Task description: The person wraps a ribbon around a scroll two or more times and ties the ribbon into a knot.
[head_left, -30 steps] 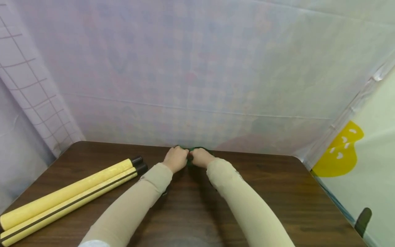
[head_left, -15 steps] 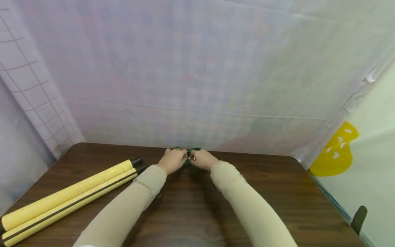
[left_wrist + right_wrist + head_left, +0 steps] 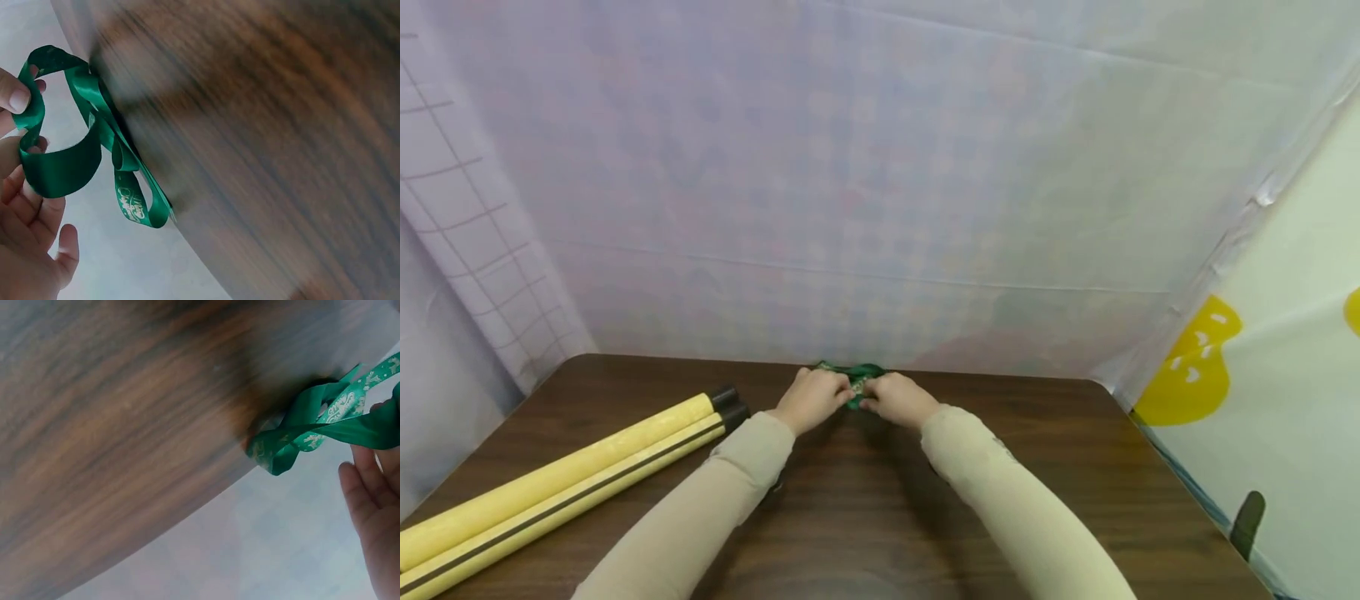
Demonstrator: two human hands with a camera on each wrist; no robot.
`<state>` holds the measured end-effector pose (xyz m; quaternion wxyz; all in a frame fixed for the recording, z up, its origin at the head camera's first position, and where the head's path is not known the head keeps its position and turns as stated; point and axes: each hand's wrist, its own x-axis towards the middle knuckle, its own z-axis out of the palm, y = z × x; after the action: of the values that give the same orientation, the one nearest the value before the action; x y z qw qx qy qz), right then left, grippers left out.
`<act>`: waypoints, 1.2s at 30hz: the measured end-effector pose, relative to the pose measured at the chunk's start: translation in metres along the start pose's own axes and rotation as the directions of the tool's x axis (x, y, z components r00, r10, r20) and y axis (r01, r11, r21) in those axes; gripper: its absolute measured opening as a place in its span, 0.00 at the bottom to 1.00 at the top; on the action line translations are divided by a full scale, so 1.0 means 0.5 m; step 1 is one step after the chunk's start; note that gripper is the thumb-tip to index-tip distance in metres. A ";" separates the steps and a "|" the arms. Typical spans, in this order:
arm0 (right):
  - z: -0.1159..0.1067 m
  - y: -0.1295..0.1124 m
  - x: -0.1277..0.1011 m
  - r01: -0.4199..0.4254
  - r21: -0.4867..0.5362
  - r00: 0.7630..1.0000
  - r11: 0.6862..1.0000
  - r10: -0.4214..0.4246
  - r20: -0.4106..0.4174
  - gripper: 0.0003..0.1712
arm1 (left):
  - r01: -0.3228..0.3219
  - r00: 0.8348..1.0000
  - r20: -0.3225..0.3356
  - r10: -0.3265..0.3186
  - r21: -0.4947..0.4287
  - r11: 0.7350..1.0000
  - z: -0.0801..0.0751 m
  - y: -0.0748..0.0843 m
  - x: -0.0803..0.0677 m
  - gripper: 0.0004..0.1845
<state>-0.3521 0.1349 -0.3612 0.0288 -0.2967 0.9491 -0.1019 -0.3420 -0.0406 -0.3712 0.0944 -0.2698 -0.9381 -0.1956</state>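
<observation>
A green satin ribbon [image 3: 859, 383] with pale gold print lies loosely looped at the table's far edge, between my two hands. My left hand [image 3: 812, 398] pinches it from the left; in the left wrist view a wide ribbon loop [image 3: 65, 172] bends round by the fingers, and another fingertip presses the ribbon just above. From the other side my right hand [image 3: 901, 400] holds the ribbon with thumb and fingers. The right wrist view shows a printed strand [image 3: 340, 407] crossing a plain one, leading to the right hand [image 3: 378, 500], whose grip is partly cut off by the frame.
Two yellow rolls [image 3: 572, 479] with black ends lie side by side on the left of the dark wooden table [image 3: 1060, 475]. A pale patterned sheet [image 3: 865, 208] hangs right behind the table's far edge. More sheeting closes off both sides.
Both hands have drawn slightly back and apart, and more of the green ribbon shows between them. The head view has shifted a little; the yellow rolls stay on the table.
</observation>
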 end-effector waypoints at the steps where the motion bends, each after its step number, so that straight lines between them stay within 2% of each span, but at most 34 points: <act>1: 0.000 -0.002 -0.003 0.012 0.020 1.000 1.000 -0.012 -0.010 0.10 | 0.007 1.000 0.002 -0.007 -0.014 1.000 -0.001 0.001 -0.002 0.07; 6: -0.001 -0.005 -0.017 0.053 0.088 0.997 0.995 -0.048 -0.060 0.08 | 0.012 0.999 0.037 -0.006 -0.157 0.988 -0.009 0.006 -0.016 0.05; 9: -0.004 -0.004 -0.024 0.070 0.098 0.995 0.993 -0.063 -0.079 0.09 | 0.003 0.997 0.080 0.018 -0.251 0.968 -0.018 0.010 -0.024 0.04; 11: -0.009 -0.004 -0.030 0.080 0.091 0.993 0.993 -0.072 -0.093 0.09 | -0.009 0.994 0.103 0.039 -0.279 0.960 -0.026 0.013 -0.026 0.04; 20: -0.032 -0.017 -0.058 0.133 0.105 0.988 0.986 -0.124 -0.086 0.08 | -0.043 0.971 0.212 0.107 -0.287 0.957 -0.058 0.022 -0.032 0.10; 26: -0.030 -0.025 -0.078 0.133 0.100 0.990 0.986 -0.127 -0.068 0.10 | 0.022 0.952 0.296 0.082 -0.333 0.943 -0.060 0.022 -0.055 0.09; 30: -0.026 -0.026 -0.095 0.137 0.083 0.989 0.987 -0.132 -0.064 0.11 | 0.052 0.946 0.319 0.065 -0.344 0.937 -0.060 0.023 -0.071 0.10; 36: -0.018 -0.019 -0.120 0.130 0.039 0.990 0.991 -0.127 -0.058 0.12 | 0.032 0.945 0.319 0.068 -0.297 0.954 -0.070 0.015 -0.091 0.07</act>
<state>-0.2985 0.1630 -0.3505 0.0023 -0.3536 0.9260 -0.1321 -0.2972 -0.0711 -0.3500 -0.1016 -0.3180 -0.8980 -0.2867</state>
